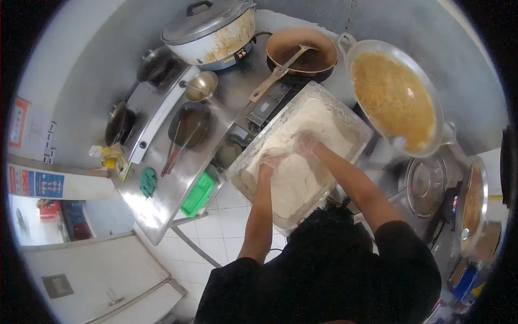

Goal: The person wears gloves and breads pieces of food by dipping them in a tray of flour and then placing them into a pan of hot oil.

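A large rectangular plastic tub (247, 187) of pale flour (289, 190) lies before me, tilted in the view. Both my hands are down in the flour near the middle of the tub, close to each other, and look whitish, as if gloved or coated. My left hand (274, 157) reaches in from the lower left, its fingers pointing towards the other hand. A little farther up and to the right is my right hand (305, 143), partly sunk in the flour. Whether either hand holds anything under the flour cannot be seen.
A wide pan of bubbling oil (392, 97) stands right of the tub. Beyond the tub is a brown frying pan (301, 38) with a spatula (279, 73). Tongs (175, 156), a ladle (202, 86), a rice cooker (218, 36) and a green cloth (148, 182) are on the left metal table (162, 206).
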Available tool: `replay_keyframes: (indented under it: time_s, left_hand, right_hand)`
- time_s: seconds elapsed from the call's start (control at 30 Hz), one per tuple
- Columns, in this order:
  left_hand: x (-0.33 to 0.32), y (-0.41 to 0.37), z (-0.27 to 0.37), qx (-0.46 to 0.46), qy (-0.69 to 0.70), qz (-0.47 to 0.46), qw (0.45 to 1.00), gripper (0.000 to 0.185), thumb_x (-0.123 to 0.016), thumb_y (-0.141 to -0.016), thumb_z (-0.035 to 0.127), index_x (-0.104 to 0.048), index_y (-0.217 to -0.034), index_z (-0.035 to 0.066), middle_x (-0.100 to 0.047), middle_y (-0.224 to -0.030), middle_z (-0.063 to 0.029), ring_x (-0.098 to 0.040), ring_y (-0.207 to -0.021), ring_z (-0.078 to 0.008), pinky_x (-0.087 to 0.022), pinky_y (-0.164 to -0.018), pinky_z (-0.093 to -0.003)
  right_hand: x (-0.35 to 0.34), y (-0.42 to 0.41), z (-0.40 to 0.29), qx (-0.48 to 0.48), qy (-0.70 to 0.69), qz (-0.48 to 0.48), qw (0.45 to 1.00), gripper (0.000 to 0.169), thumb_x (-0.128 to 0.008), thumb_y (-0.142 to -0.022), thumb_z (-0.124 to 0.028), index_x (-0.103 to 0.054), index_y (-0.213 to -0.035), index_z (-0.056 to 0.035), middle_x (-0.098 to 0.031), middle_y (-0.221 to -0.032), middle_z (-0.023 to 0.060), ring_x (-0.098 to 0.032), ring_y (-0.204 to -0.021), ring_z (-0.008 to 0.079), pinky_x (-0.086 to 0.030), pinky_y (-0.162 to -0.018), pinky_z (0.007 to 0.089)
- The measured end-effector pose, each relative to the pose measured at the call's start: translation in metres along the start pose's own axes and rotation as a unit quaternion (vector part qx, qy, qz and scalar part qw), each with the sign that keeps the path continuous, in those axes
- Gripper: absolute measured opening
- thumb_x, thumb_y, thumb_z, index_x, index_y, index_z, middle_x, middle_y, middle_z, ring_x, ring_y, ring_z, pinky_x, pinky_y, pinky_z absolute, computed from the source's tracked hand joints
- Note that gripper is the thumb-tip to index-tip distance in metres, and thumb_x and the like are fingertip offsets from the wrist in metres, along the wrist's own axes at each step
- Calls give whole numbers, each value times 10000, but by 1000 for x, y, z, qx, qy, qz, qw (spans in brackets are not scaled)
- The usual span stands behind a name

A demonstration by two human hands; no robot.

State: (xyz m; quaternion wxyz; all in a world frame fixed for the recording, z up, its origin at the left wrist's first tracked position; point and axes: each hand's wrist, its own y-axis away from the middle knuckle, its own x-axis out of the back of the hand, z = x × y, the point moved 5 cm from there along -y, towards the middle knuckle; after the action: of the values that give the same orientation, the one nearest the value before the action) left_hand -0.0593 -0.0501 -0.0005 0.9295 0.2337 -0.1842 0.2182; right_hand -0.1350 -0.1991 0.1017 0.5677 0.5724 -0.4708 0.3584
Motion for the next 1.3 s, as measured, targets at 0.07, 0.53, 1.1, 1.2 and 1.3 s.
replay_keyframes:
  time_s: [0.07,0.53,1.1,1.2,1.3]
  left_hand:
    - [-5,-1,19,0,-33,6,999,415,-557,-797,355,-604,-1063,40,-614,-1043,-80,-547,-972,-176,-401,-867,-307]
    - [6,15,86,-18,-335,63,940,637,-628,-684,506,-530,-1135,67,-519,-1172,-167,-474,-1107,-315,-380,-923,-391]
    - [20,-12,145,-120,-358,-45,925,310,-725,-563,129,-580,-793,-20,-607,-835,-219,-584,-828,-385,-483,-715,-407]
    - [20,-3,164,-244,-448,5,860,353,-734,-545,119,-574,-829,-17,-603,-815,-210,-582,-805,-382,-481,-702,-413]
    - [42,10,176,-189,-440,-26,878,372,-754,-538,131,-570,-838,11,-594,-816,-183,-579,-806,-351,-477,-712,-409]
  right_hand:
    - [-20,-3,5,57,78,6,995,476,-505,-779,-369,-569,-923,81,-577,-892,242,-574,-816,333,-451,-761,441]
    - [30,61,17,-65,-58,18,996,297,-599,-612,-288,-611,-788,-49,-578,-853,169,-564,-830,297,-440,-768,441]
    - [-11,19,34,183,-40,348,919,202,-540,-731,-219,-543,-781,-23,-572,-840,157,-560,-768,303,-448,-710,414]
    - [-12,24,46,177,-53,353,917,194,-552,-719,-214,-572,-768,-27,-589,-795,169,-576,-755,318,-460,-693,409]
    - [40,25,28,139,-59,218,964,160,-570,-688,-163,-627,-759,-30,-612,-801,185,-603,-763,321,-477,-671,410]
